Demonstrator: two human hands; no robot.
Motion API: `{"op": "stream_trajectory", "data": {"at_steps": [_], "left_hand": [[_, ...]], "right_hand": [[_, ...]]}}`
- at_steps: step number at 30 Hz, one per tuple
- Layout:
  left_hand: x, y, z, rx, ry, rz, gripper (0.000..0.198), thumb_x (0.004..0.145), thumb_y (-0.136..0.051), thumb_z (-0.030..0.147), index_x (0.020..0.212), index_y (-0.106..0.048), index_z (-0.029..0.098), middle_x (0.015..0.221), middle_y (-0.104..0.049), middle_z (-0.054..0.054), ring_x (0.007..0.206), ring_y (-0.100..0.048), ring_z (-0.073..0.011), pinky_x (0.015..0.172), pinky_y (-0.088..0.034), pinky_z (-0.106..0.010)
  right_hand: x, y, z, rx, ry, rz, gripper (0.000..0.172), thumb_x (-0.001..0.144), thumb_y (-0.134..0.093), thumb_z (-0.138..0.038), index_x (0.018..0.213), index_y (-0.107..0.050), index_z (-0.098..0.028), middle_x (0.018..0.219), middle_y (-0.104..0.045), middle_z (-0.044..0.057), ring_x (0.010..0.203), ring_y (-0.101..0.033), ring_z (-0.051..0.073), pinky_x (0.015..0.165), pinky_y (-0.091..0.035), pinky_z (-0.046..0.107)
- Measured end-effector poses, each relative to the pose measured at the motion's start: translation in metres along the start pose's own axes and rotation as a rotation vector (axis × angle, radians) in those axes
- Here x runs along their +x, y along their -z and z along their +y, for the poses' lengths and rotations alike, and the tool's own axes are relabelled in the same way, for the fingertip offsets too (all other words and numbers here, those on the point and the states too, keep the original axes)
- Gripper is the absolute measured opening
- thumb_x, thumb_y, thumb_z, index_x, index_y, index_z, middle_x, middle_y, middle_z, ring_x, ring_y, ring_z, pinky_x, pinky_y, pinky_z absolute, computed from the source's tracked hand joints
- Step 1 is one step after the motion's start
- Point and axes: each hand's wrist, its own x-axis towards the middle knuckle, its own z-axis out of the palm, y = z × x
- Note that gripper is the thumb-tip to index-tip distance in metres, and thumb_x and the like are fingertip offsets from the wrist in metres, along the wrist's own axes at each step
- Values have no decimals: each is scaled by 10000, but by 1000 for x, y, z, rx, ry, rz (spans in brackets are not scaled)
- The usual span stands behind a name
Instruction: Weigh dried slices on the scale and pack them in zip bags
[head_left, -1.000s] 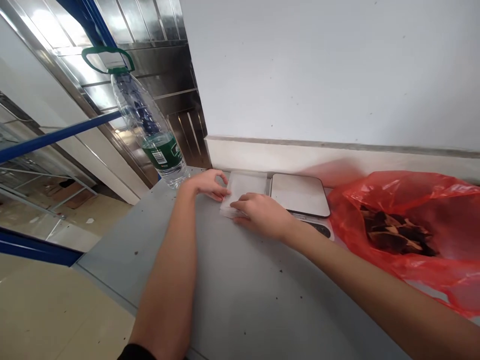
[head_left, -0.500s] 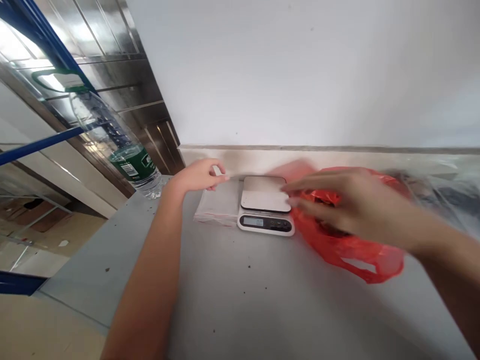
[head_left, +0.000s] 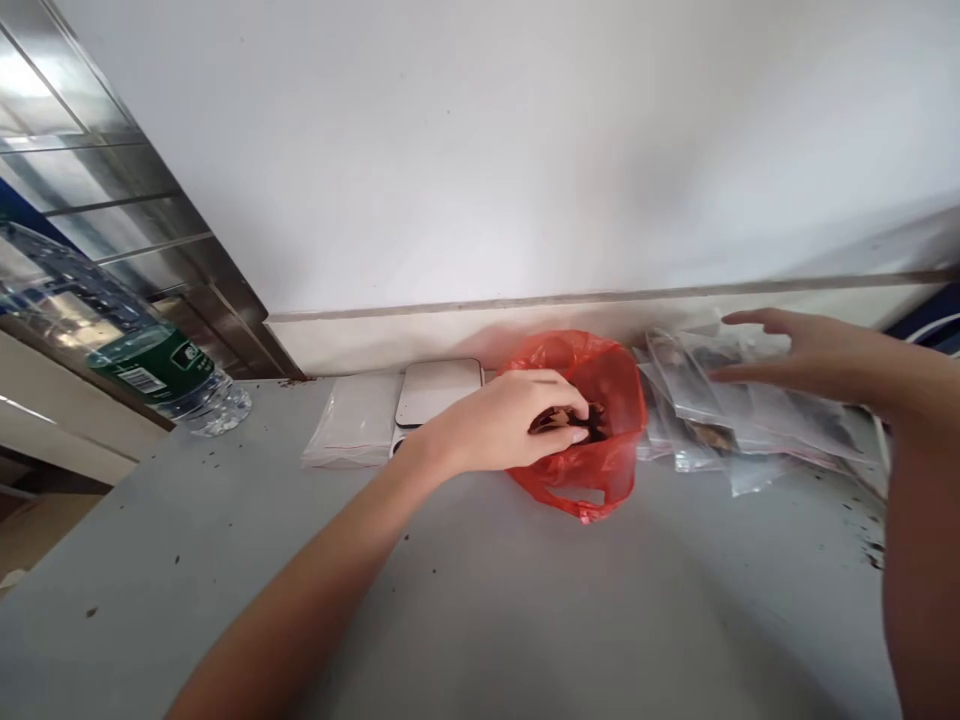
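My left hand (head_left: pixel 517 420) reaches into the mouth of a red plastic bag (head_left: pixel 574 480). Its thumb and fingers are curled together at dark brown dried pieces (head_left: pixel 595 420) inside; the hand hides part of them. To the right, my right hand (head_left: pixel 814 350) hovers with thumb and fingers apart over a pile of clear zip bags (head_left: pixel 750 410), holding nothing. Some of these bags contain brown or dark bits. Left of the red bag stands a white kitchen scale (head_left: pixel 439 390), its display covered by my left forearm.
A flat stack of zip bags (head_left: pixel 352 420) lies left of the scale. At the table's left edge stands a large clear bottle (head_left: pixel 165 365) with a green label. Small dark crumbs dot the grey table (head_left: pixel 525 620). A white wall (head_left: pixel 480 150) rises right behind.
The view has turned right. My left hand has gone from beside the scale into the red bag. My right hand has moved from the red bag to above the filled zip bags.
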Motion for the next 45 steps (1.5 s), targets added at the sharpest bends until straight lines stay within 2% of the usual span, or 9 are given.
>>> {"op": "stream_trajectory", "data": {"at_steps": [3,9,14,20,23,27,31,38,45], "left_hand": [[4,-12,-5,102,-2,-54,274,1054,-614,307,1281,-744,228,1459,-675,-79,1308,-649,-255,1067,-529,-352],[10,-20,-20,216,85,70,522,1069,-580,498,1525,-581,244,1633,-526,-112,1565,-402,-310,1273,-384,-470],[9,-13,-29,159,151,138,555,1121,-397,504,1532,-569,173,1639,-517,-145,1552,-431,-316,1261,-399,-474],[8,-6,-31,42,-4,336,409,1089,-459,459,1074,-769,193,1239,-766,-122,1170,-718,-282,1032,-574,-398],[8,1,-32,-143,-15,501,381,1061,-526,469,1251,-704,190,1316,-749,-129,1202,-712,-274,1059,-567,-411],[3,17,-28,-421,-17,561,630,924,-742,540,1452,-578,236,1592,-572,-134,1444,-566,-315,1122,-534,-437],[-5,31,-20,-515,-10,411,406,882,-786,560,1021,-743,181,1085,-795,-101,1017,-761,-249,890,-612,-369],[-16,43,-24,-501,167,597,397,850,-806,541,760,-619,203,754,-713,-22,733,-723,-179,629,-568,-281],[-29,59,-35,-512,416,529,284,890,-762,382,1017,-552,239,724,-697,29,650,-685,-148,607,-538,-250]], "right_hand": [[6,-8,8,127,-80,-181,610,794,-697,-348,1388,-649,-216,1479,-681,188,1338,-662,377,1076,-548,446],[7,2,9,147,-125,-185,455,691,-721,-289,1142,-686,-248,1334,-754,187,1169,-731,369,999,-556,460],[-8,25,-6,220,-247,-8,129,746,-696,-242,792,-582,-280,1023,-811,108,877,-735,283,799,-557,429],[-42,50,-54,247,-302,221,276,741,-628,-65,625,-519,-290,757,-741,70,1012,-704,299,796,-517,403],[-58,57,-74,391,-209,370,196,738,-652,-116,668,-562,-276,726,-725,49,821,-671,253,713,-484,398],[-64,51,-91,667,140,89,205,727,-759,-365,772,-593,-254,657,-687,11,522,-441,121,548,-352,332],[-54,31,-98,873,441,-268,523,610,-879,-584,809,-518,-263,680,-665,8,587,-517,152,536,-350,312],[-42,24,-100,708,403,-428,418,668,-849,-618,789,-744,-231,736,-710,46,666,-607,202,619,-438,347],[-34,12,-103,751,491,-659,247,687,-834,-483,677,-830,-237,781,-788,73,666,-631,197,599,-465,325]]}}
